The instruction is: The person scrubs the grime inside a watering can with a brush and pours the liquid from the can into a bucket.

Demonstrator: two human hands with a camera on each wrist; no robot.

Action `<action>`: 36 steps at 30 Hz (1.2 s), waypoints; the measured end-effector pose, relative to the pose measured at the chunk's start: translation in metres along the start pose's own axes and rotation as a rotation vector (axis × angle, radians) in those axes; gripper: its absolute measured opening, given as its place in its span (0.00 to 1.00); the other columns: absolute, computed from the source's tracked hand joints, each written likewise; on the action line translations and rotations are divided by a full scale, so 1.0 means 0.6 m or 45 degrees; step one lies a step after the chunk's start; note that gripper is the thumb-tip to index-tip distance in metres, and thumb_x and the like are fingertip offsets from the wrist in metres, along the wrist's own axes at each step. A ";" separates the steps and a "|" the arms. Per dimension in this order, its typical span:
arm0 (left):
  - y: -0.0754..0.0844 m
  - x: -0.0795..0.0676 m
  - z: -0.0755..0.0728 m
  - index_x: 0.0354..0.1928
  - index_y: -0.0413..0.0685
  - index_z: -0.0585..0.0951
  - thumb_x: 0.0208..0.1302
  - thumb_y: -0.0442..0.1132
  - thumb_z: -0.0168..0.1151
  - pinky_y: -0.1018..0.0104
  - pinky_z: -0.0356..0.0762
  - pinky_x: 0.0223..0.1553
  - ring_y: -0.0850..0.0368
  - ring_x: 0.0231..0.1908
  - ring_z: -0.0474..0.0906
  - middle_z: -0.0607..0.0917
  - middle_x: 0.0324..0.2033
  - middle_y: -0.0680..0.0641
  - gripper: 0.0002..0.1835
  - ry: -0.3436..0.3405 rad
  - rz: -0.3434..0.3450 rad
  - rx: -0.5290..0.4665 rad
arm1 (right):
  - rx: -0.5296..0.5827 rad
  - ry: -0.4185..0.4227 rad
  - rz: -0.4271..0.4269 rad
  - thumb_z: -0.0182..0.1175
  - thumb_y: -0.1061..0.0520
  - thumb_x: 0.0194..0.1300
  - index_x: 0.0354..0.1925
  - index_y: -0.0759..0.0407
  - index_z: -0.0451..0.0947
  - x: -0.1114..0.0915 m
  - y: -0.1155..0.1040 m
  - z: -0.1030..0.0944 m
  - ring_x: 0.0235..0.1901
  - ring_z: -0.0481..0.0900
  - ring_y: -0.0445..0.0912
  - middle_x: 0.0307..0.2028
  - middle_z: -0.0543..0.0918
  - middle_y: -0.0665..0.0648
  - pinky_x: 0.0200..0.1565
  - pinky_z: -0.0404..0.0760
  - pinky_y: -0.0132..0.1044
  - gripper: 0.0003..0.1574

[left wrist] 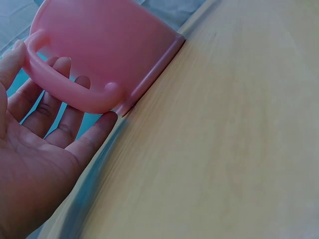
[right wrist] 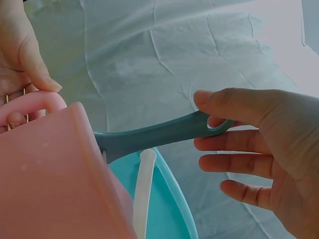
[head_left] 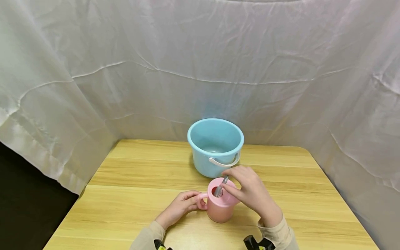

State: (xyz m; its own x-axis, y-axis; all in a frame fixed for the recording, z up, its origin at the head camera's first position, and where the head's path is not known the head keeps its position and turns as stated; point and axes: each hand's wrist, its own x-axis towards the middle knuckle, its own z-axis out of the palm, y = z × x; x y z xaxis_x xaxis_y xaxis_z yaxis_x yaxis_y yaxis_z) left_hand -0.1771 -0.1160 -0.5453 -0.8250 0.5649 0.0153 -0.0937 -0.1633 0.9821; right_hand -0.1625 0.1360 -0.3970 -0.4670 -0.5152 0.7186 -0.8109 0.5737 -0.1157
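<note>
A pink mug (head_left: 220, 205) stands near the front of the wooden table (head_left: 131, 180). My left hand (head_left: 184, 205) has its fingers through the mug's handle (left wrist: 65, 89), with the thumb over the top. My right hand (head_left: 247, 189) pinches the end of a grey-teal utensil handle (right wrist: 159, 133) between thumb and forefinger; the utensil (head_left: 221, 186) leans into the mug's mouth, and its lower end is hidden inside. In the right wrist view the other fingers (right wrist: 234, 162) are spread loosely below the handle. The mug (right wrist: 50, 184) fills the lower left of that view.
A light blue bucket (head_left: 215, 146) with a white bail handle (head_left: 224, 162) stands just behind the mug, apparently empty. White cloth (head_left: 200, 62) hangs behind and to both sides of the table. The table's left edge drops to a dark floor (head_left: 28, 205).
</note>
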 end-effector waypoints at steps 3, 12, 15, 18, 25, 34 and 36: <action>0.001 0.000 0.000 0.56 0.27 0.74 0.74 0.43 0.51 0.56 0.81 0.58 0.51 0.49 0.84 0.82 0.39 0.47 0.22 -0.001 0.001 0.002 | -0.003 -0.034 0.019 0.74 0.55 0.47 0.42 0.53 0.82 0.000 -0.002 0.002 0.41 0.80 0.41 0.36 0.85 0.47 0.41 0.76 0.38 0.21; 0.002 -0.002 0.001 0.56 0.29 0.75 0.74 0.43 0.51 0.56 0.80 0.58 0.51 0.49 0.84 0.82 0.40 0.47 0.22 -0.002 0.003 -0.002 | -0.050 -0.168 0.071 0.74 0.50 0.50 0.37 0.51 0.82 0.001 -0.004 0.022 0.38 0.79 0.40 0.34 0.84 0.46 0.40 0.78 0.39 0.16; 0.003 -0.002 0.001 0.56 0.29 0.75 0.74 0.43 0.51 0.56 0.80 0.58 0.50 0.49 0.83 0.82 0.40 0.47 0.22 -0.002 0.000 -0.001 | -0.090 -0.247 0.128 0.74 0.48 0.51 0.37 0.49 0.82 -0.002 -0.007 0.027 0.35 0.77 0.39 0.33 0.83 0.46 0.38 0.77 0.36 0.15; 0.003 -0.002 0.002 0.56 0.29 0.75 0.74 0.43 0.51 0.55 0.80 0.58 0.49 0.49 0.83 0.83 0.40 0.47 0.22 0.001 0.002 0.003 | -0.120 -0.307 0.182 0.73 0.46 0.51 0.36 0.47 0.82 -0.005 -0.009 0.029 0.33 0.75 0.39 0.31 0.82 0.46 0.37 0.76 0.34 0.14; 0.004 -0.002 0.002 0.56 0.28 0.75 0.74 0.43 0.51 0.55 0.81 0.58 0.49 0.49 0.83 0.82 0.39 0.47 0.22 0.006 -0.002 0.002 | -0.133 -0.372 0.230 0.69 0.45 0.56 0.34 0.46 0.81 -0.007 -0.008 0.030 0.32 0.74 0.39 0.30 0.81 0.46 0.36 0.76 0.35 0.10; 0.004 -0.001 0.002 0.56 0.26 0.73 0.74 0.43 0.51 0.57 0.81 0.57 0.51 0.49 0.83 0.82 0.40 0.47 0.23 -0.005 -0.005 -0.009 | -0.110 -0.326 0.145 0.68 0.48 0.57 0.30 0.45 0.83 -0.006 0.000 0.032 0.30 0.75 0.38 0.28 0.81 0.42 0.32 0.76 0.31 0.05; 0.005 -0.001 0.002 0.56 0.26 0.73 0.74 0.43 0.51 0.57 0.81 0.57 0.50 0.49 0.83 0.82 0.39 0.47 0.23 -0.006 -0.004 -0.010 | -0.079 -0.334 0.135 0.67 0.49 0.59 0.31 0.45 0.83 -0.005 0.000 0.031 0.29 0.76 0.37 0.27 0.81 0.41 0.31 0.76 0.29 0.04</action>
State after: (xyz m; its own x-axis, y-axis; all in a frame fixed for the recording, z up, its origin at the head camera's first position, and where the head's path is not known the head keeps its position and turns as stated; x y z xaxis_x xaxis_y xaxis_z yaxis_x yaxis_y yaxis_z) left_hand -0.1761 -0.1158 -0.5424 -0.8222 0.5691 0.0132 -0.1007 -0.1682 0.9806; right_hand -0.1678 0.1255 -0.4120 -0.6298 -0.5928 0.5019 -0.7333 0.6669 -0.1324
